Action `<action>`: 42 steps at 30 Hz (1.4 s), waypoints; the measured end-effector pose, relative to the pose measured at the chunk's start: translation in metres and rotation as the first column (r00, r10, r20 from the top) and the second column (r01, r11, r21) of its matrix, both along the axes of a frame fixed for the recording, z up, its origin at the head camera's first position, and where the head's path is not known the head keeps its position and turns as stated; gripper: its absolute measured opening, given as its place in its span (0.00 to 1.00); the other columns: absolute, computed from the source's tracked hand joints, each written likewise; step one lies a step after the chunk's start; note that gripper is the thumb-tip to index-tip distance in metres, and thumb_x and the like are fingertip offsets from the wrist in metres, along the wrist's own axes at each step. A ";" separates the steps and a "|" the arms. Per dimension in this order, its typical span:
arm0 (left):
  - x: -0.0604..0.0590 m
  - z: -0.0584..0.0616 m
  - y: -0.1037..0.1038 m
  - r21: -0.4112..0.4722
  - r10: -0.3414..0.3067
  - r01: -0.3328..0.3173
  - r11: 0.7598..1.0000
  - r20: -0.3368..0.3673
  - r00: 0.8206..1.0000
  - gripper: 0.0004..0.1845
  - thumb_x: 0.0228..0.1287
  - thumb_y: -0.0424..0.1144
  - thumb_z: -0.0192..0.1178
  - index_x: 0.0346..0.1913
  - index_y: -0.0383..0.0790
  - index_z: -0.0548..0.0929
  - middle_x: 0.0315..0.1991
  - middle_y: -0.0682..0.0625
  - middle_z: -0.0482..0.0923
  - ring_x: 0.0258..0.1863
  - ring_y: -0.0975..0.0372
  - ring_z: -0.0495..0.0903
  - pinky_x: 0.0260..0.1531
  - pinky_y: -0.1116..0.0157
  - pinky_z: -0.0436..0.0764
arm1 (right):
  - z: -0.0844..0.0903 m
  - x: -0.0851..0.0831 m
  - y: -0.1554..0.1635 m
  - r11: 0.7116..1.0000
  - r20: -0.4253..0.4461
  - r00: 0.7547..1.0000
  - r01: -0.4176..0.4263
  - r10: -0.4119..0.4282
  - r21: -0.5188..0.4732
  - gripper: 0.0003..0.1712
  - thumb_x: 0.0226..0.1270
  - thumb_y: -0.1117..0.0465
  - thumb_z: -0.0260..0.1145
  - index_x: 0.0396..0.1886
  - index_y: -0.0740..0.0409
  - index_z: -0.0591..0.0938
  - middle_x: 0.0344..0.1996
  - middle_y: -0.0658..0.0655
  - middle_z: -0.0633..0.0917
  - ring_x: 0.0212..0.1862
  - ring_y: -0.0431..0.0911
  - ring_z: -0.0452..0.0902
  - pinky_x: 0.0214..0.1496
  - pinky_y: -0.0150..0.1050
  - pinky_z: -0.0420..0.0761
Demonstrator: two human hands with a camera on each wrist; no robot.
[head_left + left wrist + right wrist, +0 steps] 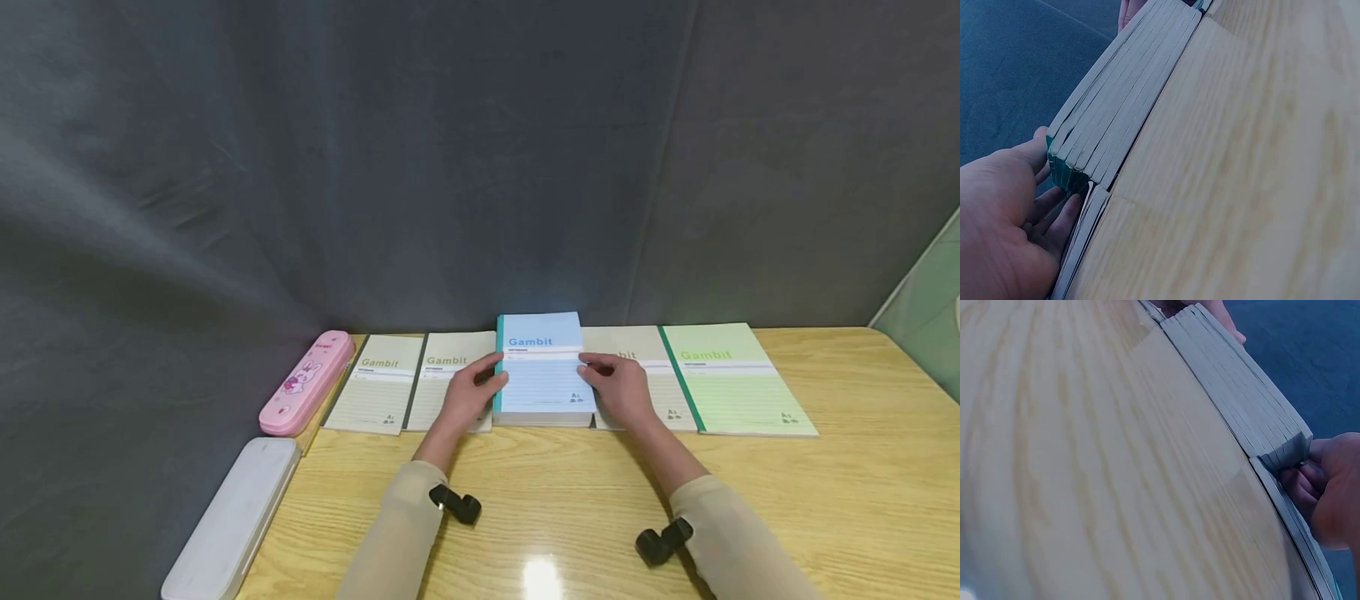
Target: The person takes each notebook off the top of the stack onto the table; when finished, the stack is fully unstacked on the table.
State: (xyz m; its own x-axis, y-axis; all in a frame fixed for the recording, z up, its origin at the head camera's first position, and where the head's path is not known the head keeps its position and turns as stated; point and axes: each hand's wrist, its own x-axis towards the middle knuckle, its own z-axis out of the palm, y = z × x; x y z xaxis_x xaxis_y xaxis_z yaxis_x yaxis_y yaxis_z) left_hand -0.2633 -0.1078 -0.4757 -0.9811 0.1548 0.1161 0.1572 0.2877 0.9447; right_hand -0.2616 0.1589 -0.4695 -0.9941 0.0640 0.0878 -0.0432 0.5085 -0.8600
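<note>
A stack of several notebooks (542, 379) stands on the table, a blue cover on top and a green spine along its left side. My left hand (467, 393) holds the stack's left side, thumb and index finger at the spine edge. From the other side my right hand (618, 385) holds its right edge, fingers bent. The wrist views show the layered pages (1129, 87) and fingers low beside the stack. Beige notebooks lie directly left (450, 387) and right (660, 383) of it, partly hidden by my hands.
Further left lies another beige notebook (375, 387), and at the right a green notebook (738, 379). A pink pencil case (307, 383) and a white case (232, 521) line the wooden table's (547, 492) left edge. Dark cloth (480, 167) hangs behind.
</note>
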 end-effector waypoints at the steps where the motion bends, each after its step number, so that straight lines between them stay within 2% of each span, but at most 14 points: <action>1: 0.000 0.000 0.000 -0.002 0.002 -0.002 1.000 0.001 1.000 0.25 0.72 0.44 0.64 0.69 0.45 0.78 0.64 0.45 0.77 0.63 0.52 0.76 0.61 0.54 0.76 | 0.000 0.000 0.001 1.000 0.004 1.000 0.000 0.000 -0.006 0.19 0.75 0.60 0.65 0.61 0.60 0.83 0.50 0.62 0.85 0.49 0.54 0.74 0.55 0.47 0.74; 8: -0.001 -0.001 -0.001 -0.024 -0.008 0.008 1.000 -0.019 1.000 0.25 0.73 0.42 0.63 0.70 0.41 0.76 0.69 0.46 0.74 0.65 0.51 0.75 0.63 0.54 0.75 | 0.002 0.002 0.006 0.998 0.010 1.000 -0.026 0.026 -0.050 0.19 0.78 0.61 0.61 0.63 0.60 0.82 0.55 0.64 0.82 0.52 0.56 0.72 0.58 0.50 0.73; 14: 0.001 -0.001 0.001 -0.015 -0.019 0.019 1.000 -0.012 1.000 0.26 0.74 0.39 0.61 0.71 0.36 0.74 0.70 0.41 0.71 0.66 0.47 0.73 0.63 0.50 0.74 | 0.000 0.007 0.009 0.998 0.040 0.998 -0.057 0.058 -0.022 0.24 0.74 0.56 0.66 0.66 0.58 0.80 0.54 0.64 0.82 0.51 0.55 0.75 0.56 0.48 0.75; 16: 0.003 0.004 0.002 -0.014 -0.021 0.021 1.000 -0.009 1.000 0.25 0.75 0.37 0.60 0.71 0.33 0.73 0.70 0.39 0.71 0.66 0.45 0.73 0.63 0.48 0.74 | 0.000 0.008 0.011 0.998 0.041 0.997 -0.057 0.058 -0.023 0.25 0.73 0.56 0.67 0.66 0.58 0.80 0.53 0.64 0.81 0.50 0.54 0.75 0.55 0.46 0.75; 19: 0.011 0.017 0.005 -0.016 -0.029 0.029 0.999 0.005 1.000 0.25 0.74 0.33 0.60 0.70 0.29 0.72 0.69 0.35 0.70 0.66 0.43 0.72 0.63 0.47 0.73 | 0.001 0.010 0.013 0.998 0.041 0.998 -0.040 0.043 -0.052 0.24 0.74 0.58 0.67 0.66 0.59 0.80 0.51 0.63 0.80 0.50 0.54 0.72 0.52 0.45 0.74; 22: 0.018 0.029 0.007 -0.025 -0.032 0.033 0.999 0.016 0.999 0.24 0.74 0.31 0.59 0.69 0.27 0.72 0.68 0.33 0.71 0.65 0.42 0.72 0.62 0.47 0.74 | 0.001 0.011 0.015 0.997 0.066 0.998 -0.012 0.017 -0.077 0.23 0.75 0.58 0.66 0.66 0.59 0.80 0.53 0.64 0.79 0.52 0.54 0.70 0.54 0.45 0.72; 24: 0.017 0.027 0.008 -0.028 -0.026 0.026 0.999 0.015 1.000 0.24 0.74 0.32 0.59 0.69 0.28 0.73 0.68 0.34 0.71 0.65 0.42 0.72 0.63 0.47 0.73 | 0.001 0.012 0.017 0.996 0.089 0.996 0.018 -0.009 -0.092 0.22 0.75 0.58 0.65 0.65 0.58 0.81 0.57 0.64 0.79 0.55 0.55 0.70 0.58 0.48 0.72; 29: 0.004 0.006 0.005 -0.025 0.004 -0.004 1.000 -0.005 1.000 0.24 0.74 0.36 0.61 0.70 0.33 0.75 0.68 0.38 0.72 0.65 0.45 0.73 0.64 0.48 0.73 | 0.000 0.013 0.022 0.987 0.128 0.990 0.082 -0.064 -0.142 0.22 0.76 0.57 0.64 0.66 0.56 0.80 0.67 0.64 0.75 0.63 0.57 0.69 0.69 0.53 0.67; 31: 0.001 0.001 0.004 -0.028 0.011 -0.012 1.000 -0.006 1.000 0.24 0.74 0.37 0.62 0.69 0.35 0.76 0.68 0.40 0.73 0.65 0.47 0.74 0.63 0.50 0.74 | 0.000 0.014 0.026 0.984 0.132 0.989 0.093 -0.073 -0.154 0.22 0.76 0.57 0.63 0.67 0.56 0.80 0.69 0.64 0.73 0.65 0.58 0.67 0.71 0.54 0.66; 36: -0.002 0.000 0.002 -0.040 0.016 -0.015 0.999 0.010 1.000 0.24 0.73 0.40 0.63 0.69 0.42 0.77 0.66 0.44 0.75 0.64 0.51 0.76 0.62 0.54 0.76 | 0.001 0.018 0.042 0.977 0.136 0.986 0.116 -0.092 -0.177 0.23 0.77 0.57 0.62 0.67 0.58 0.79 0.69 0.64 0.73 0.66 0.57 0.66 0.69 0.52 0.68; 42: -0.001 0.001 0.001 -0.051 0.014 -0.013 0.999 0.016 1.000 0.24 0.74 0.40 0.62 0.70 0.44 0.77 0.66 0.45 0.76 0.64 0.52 0.76 0.60 0.56 0.77 | 0.003 0.025 0.071 0.970 0.145 0.982 0.148 -0.121 -0.193 0.26 0.77 0.53 0.62 0.69 0.58 0.78 0.68 0.65 0.73 0.63 0.54 0.65 0.58 0.37 0.71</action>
State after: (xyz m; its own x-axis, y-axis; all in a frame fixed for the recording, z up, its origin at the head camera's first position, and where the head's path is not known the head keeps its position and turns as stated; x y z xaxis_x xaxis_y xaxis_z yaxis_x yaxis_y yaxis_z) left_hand -0.2646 -0.1070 -0.4749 -0.9848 0.1471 0.0921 0.1376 0.3378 0.9311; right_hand -0.2370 0.2298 -0.4664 -0.9770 0.2008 -0.0714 0.1338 0.3172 -0.9389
